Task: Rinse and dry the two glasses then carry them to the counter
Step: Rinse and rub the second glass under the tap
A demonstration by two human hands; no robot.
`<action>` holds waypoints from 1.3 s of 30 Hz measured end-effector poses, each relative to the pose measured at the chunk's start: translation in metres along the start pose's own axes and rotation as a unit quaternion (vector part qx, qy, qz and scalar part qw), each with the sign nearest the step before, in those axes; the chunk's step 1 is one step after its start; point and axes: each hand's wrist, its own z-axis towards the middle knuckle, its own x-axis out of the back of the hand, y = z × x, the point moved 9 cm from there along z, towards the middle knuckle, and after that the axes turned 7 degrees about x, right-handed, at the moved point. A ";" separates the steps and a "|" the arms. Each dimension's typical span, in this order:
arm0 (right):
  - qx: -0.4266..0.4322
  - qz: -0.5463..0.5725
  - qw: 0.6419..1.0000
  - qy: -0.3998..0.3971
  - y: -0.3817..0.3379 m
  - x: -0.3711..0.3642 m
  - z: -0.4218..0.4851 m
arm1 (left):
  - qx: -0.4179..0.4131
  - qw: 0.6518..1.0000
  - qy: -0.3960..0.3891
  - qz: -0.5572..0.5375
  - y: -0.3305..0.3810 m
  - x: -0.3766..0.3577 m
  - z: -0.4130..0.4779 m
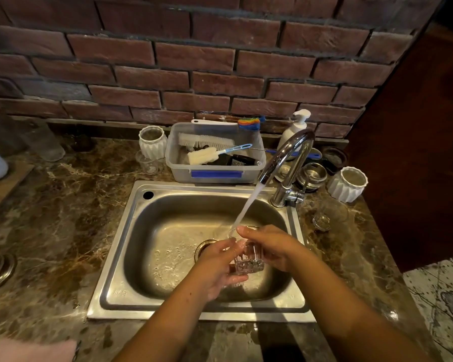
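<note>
Over the steel sink [131, 246] I hold a clear glass [249, 262] under running water from the chrome tap [288, 163]. My left hand [217, 267] cups the glass from below and the left, fingers curled round it. My right hand [270, 246] grips it from the right, with fingers over its rim. A second clear glass [330, 215] lies on the marble counter [58, 210] to the right of the tap. A pink cloth [29, 350] shows at the bottom left corner.
Behind the sink stands a plastic tub [215, 173] holding brushes, with a white ribbed cup [152, 142] and small clear glass [148, 163] to its left. A soap pump bottle [296, 129], metal lids [313, 176] and another white ribbed cup [347, 184] stand at the right. Brick wall behind.
</note>
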 end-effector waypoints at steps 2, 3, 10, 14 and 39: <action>0.017 0.019 1.000 -0.003 -0.003 -0.003 0.002 | -0.020 1.000 0.002 0.018 0.007 0.002 0.004; 0.024 0.024 0.999 -0.003 -0.006 -0.005 0.003 | -0.034 0.999 0.005 0.028 0.012 0.004 0.006; 0.057 0.032 0.997 0.027 -0.023 -0.005 0.005 | -0.132 0.981 0.015 0.140 0.059 0.012 0.011; 0.140 0.010 0.988 0.067 -0.037 -0.002 0.011 | -0.154 0.972 -0.005 0.176 0.076 0.007 0.011; 0.219 -0.062 0.972 0.051 -0.027 -0.003 0.019 | -0.037 0.997 0.019 -0.065 0.039 0.022 0.039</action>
